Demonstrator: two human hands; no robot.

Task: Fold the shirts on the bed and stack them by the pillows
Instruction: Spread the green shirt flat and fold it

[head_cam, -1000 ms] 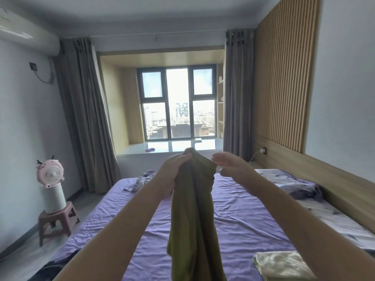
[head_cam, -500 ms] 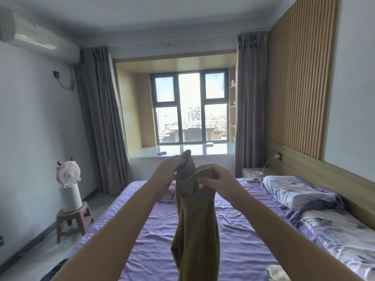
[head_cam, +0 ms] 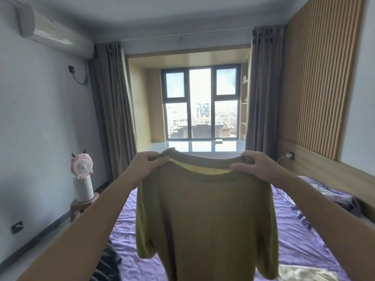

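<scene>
An olive-green T-shirt (head_cam: 205,216) hangs spread out in front of me, above the purple bed (head_cam: 294,240). My left hand (head_cam: 147,165) pinches its left shoulder beside the collar. My right hand (head_cam: 254,166) pinches the right shoulder. Both arms are stretched forward at chest height. The shirt's lower hem runs out of the frame. Patterned pillows (head_cam: 332,195) lie at the bed's right side under the wooden headboard. The shirt hides much of the bed behind it.
A pale yellowish garment (head_cam: 304,273) lies on the bed at the bottom right. A dark striped garment (head_cam: 107,264) hangs at the bed's left edge. A pink fan on a white cylinder (head_cam: 82,175) stands on a stool left of the bed.
My hands have moved apart along the collar, so the bunched shirt now hangs open and flat. The view has tilted up slightly.
</scene>
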